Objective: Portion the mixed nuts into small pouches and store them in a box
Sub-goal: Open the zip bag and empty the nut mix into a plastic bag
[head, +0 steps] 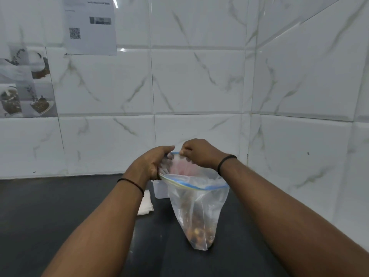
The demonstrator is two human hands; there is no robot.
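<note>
A large clear zip bag [199,206] with a blue seal strip hangs upright over the dark counter, its bottom touching the counter. Mixed nuts [199,232] sit in its lower end. My left hand [153,162] grips the bag's mouth at the left side. My right hand [197,154] pinches the far rim of the mouth between thumb and fingers. Both hands hold the mouth spread apart. Behind the bag stands a white translucent box [159,189], mostly hidden. A small stack of clear pouches [145,204] lies flat on the counter, partly under my left forearm.
The black counter [50,216] runs to a white marble-tiled wall behind and a corner wall on the right. A printed sheet with a QR code [89,27] and picture tiles [24,80] hang on the wall at upper left.
</note>
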